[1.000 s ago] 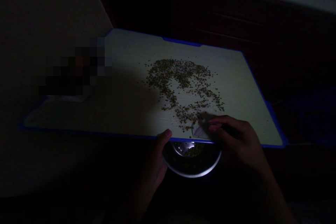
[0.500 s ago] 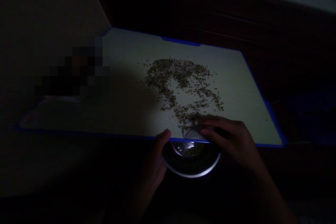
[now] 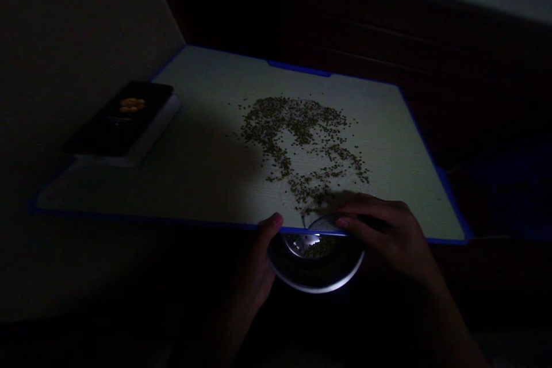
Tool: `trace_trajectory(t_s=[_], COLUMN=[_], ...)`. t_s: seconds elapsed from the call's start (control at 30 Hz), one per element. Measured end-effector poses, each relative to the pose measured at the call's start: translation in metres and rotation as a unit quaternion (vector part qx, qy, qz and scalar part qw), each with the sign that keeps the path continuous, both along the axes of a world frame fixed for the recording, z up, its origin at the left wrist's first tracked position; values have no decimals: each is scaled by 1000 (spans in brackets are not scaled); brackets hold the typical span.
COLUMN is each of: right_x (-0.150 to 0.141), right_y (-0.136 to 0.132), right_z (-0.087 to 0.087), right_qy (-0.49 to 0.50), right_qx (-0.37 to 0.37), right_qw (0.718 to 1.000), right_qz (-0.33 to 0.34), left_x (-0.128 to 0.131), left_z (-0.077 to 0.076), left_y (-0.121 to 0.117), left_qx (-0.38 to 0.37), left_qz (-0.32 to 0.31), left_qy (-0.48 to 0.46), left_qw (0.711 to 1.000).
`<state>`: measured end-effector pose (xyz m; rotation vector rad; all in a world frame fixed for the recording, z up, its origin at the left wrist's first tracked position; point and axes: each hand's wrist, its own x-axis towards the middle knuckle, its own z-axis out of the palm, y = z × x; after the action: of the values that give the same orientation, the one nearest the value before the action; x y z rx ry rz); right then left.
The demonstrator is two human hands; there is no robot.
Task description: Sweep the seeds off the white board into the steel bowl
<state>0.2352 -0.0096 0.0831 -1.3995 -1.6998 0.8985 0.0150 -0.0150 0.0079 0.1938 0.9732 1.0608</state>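
Small greenish-brown seeds or beans (image 3: 280, 115) lie scattered over a pale board (image 3: 207, 184) with a blue rim. At the board's near edge my right hand (image 3: 383, 230) pinches a thin, clear piece with a curved edge (image 3: 323, 223), pressed close to the surface beside a few seeds. My left hand (image 3: 263, 259) has its thumb over the blue rim, and its fingers curl beneath, against the left side of a shiny metal bowl (image 3: 319, 288). Green seeds (image 3: 319, 246) lie inside that bowl, just below the edge. The left fingertips are hidden.
On the board's left part, a phone (image 3: 118, 121) with a lit picture rests on a white block-like object (image 3: 150, 135). A pale wall (image 3: 77, 23) rises at left. Dark furniture (image 3: 366, 40) stands behind the board. The scene is very dim.
My right hand and the clear piece have shifted slightly to the right along the near edge. My left hand and the bowl stay nearly in place.
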Motion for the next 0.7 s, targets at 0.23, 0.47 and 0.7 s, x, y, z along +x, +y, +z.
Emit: trace_trajectory(t_s=[0.23, 0.47, 0.7], right_x=[4, 0, 0], right_y=[1, 2, 0], right_z=[-4, -5, -6], right_qy=[-48, -49, -45], right_qx=[13, 33, 42], right_qw=[996, 991, 989], right_qz=[-77, -122, -135], left_x=[0, 0, 1], left_z=[1, 1, 0], left_y=[0, -2, 1], left_qx=[4, 5, 13], left_qz=[3, 10, 13], left_qy=[-1, 1, -6], left_qw=[1000, 1000, 1000])
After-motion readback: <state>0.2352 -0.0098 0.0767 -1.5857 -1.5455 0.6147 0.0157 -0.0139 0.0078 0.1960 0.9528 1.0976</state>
